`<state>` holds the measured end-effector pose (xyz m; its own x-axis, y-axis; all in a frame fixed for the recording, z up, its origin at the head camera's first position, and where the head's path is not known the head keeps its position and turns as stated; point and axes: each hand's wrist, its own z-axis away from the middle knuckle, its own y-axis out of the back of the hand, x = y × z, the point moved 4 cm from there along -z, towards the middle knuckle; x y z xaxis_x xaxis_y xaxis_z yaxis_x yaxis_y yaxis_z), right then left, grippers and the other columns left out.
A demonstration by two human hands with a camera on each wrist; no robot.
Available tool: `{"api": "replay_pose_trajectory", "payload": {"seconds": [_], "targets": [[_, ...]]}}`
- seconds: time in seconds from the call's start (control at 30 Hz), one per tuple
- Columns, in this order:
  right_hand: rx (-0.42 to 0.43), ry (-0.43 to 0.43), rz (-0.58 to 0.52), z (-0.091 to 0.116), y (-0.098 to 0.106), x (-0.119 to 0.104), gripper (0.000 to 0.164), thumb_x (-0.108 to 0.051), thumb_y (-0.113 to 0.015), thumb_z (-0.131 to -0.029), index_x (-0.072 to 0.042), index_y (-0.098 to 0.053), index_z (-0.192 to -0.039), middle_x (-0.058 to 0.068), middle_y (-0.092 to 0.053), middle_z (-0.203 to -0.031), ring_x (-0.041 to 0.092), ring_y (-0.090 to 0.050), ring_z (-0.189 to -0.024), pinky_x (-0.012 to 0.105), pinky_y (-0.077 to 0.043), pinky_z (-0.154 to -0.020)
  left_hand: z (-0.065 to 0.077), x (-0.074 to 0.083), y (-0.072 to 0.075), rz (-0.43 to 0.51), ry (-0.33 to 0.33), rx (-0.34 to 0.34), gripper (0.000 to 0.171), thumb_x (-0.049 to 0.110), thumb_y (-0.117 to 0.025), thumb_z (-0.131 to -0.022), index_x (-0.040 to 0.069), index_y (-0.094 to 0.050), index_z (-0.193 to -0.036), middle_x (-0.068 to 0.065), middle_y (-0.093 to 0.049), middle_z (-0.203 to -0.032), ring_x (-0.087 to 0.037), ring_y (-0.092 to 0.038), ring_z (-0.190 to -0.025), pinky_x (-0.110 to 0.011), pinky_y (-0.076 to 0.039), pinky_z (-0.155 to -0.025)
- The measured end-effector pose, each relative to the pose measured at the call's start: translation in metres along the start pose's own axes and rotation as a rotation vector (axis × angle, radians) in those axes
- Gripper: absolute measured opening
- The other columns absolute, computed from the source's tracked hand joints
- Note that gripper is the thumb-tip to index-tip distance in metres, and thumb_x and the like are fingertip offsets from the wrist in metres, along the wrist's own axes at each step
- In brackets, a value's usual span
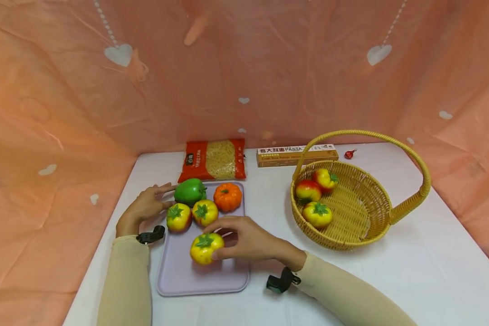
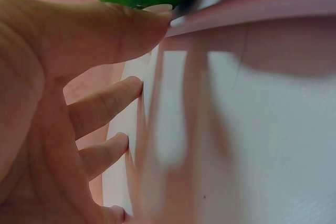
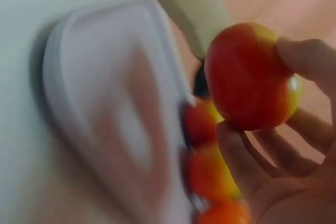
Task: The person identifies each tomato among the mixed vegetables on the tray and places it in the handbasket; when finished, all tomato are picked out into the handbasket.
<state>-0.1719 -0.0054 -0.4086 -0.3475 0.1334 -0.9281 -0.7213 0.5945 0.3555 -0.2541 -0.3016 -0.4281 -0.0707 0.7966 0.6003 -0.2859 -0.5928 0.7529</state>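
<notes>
My right hand [image 1: 248,237] pinches a yellow-and-red persimmon [image 1: 205,249] with a green leafy top between thumb and fingers, over the front half of the lilac tray [image 1: 179,276]. In the right wrist view the held persimmon [image 3: 252,77] shows its red underside, raised above the tray. My left hand [image 1: 148,203] is at the tray's left edge beside a green bell pepper [image 1: 189,191], its fingers spread and holding nothing. In the left wrist view its thumb [image 2: 121,32] is right at the tray's edge. Two more persimmons [image 1: 178,218] and an orange pumpkin [image 1: 227,197] sit on the tray.
A yellow wicker basket [image 1: 375,231] with a tall handle stands on the right, holding three red-and-yellow fruits [image 1: 318,214]. Behind the tray lies a red bag of pasta [image 1: 213,159]. A pasta box [image 1: 297,156] and a small red item [image 1: 349,154] lie at the back.
</notes>
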Motion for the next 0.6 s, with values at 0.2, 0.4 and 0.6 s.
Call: {"api": "replay_pose_trajectory", "payload": {"seconds": [0.2, 0.4, 0.6], "targets": [[0.151, -0.044, -0.096, 0.054, 0.057, -0.001, 0.045, -0.016, -0.078, -0.088, -0.023, -0.065, -0.131, -0.004, -0.065, -0.132, 0.024, -0.063, -0.121, 0.035, -0.054, -0.101, 0.001, -0.001, -0.001, -0.021, -0.008, 0.015, 0.057, 0.021, -0.067, -0.094, 0.019, -0.051, -0.149, -0.017, -0.033, -0.162, -0.052, -0.007, -0.151, -0.076, -0.006, -0.115], [0.268, -0.112, -0.067, 0.117, 0.106, 0.003, 0.043, -0.012, -0.075, -0.091, -0.018, -0.064, -0.132, 0.006, -0.062, -0.134, 0.025, -0.065, -0.118, 0.032, -0.057, -0.095, 0.000, -0.001, -0.003, 0.012, -0.004, -0.002, 0.058, 0.021, -0.067, -0.093, 0.018, -0.051, -0.149, -0.017, -0.031, -0.162, -0.051, -0.004, -0.152, -0.076, -0.004, -0.115], [0.378, -0.220, 0.023, 0.170, 0.142, 0.001, 0.043, -0.013, -0.072, -0.093, -0.017, -0.062, -0.134, 0.008, -0.062, -0.136, 0.016, -0.066, -0.118, 0.026, -0.058, -0.091, -0.003, -0.003, -0.003, 0.015, 0.022, -0.010, 0.058, 0.024, -0.068, -0.093, 0.021, -0.051, -0.149, -0.015, -0.030, -0.163, -0.049, -0.003, -0.153, -0.078, -0.003, -0.113]]}}
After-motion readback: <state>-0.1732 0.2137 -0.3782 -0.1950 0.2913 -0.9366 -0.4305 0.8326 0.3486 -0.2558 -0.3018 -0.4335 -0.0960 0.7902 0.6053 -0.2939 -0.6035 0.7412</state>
